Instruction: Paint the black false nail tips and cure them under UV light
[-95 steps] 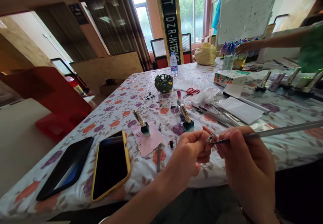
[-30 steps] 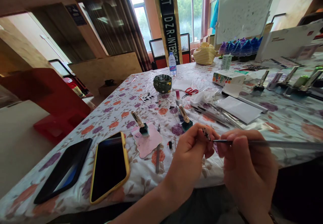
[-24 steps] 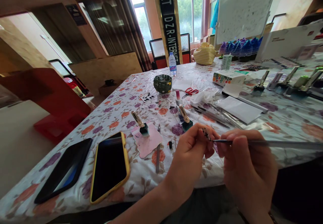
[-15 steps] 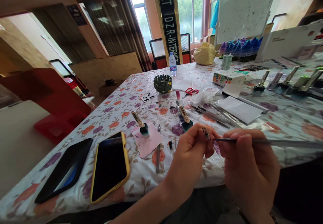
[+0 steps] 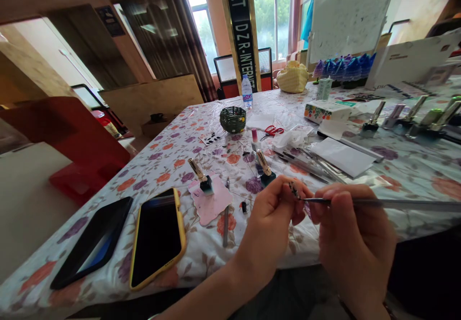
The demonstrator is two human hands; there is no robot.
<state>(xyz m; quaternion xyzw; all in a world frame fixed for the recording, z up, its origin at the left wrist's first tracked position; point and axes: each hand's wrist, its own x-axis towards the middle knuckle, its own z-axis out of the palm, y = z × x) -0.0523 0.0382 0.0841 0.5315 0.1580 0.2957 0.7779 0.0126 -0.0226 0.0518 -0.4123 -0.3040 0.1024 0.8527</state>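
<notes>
My left hand (image 5: 268, 226) is closed, its thumb and fingers pinched around a small nail tip (image 5: 294, 190) with dark marks on a pale ground. My right hand (image 5: 355, 243) grips a thin nail brush (image 5: 403, 204) that lies almost level. The dark point of the brush meets the lower edge of the nail tip, touching it or very close. Just behind my left hand stands a nail polish bottle (image 5: 267, 177) with a gold cap. Another polish bottle (image 5: 206, 184) rests on a pink scalloped card (image 5: 216, 207), beside a slim grey stick (image 5: 225, 224).
Two phones, one in a yellow case (image 5: 158, 238) and one black (image 5: 91, 243), lie at the left front. Farther back are a dark woven basket (image 5: 232, 119), red-handled scissors (image 5: 273, 130), a white packet (image 5: 342, 156) and a water bottle (image 5: 247, 92). Several polish bottles (image 5: 414, 118) line the right.
My right hand has shifted slightly left with the brush, bringing its point to the lower edge of the nail tip. My left hand stays nearly still.
</notes>
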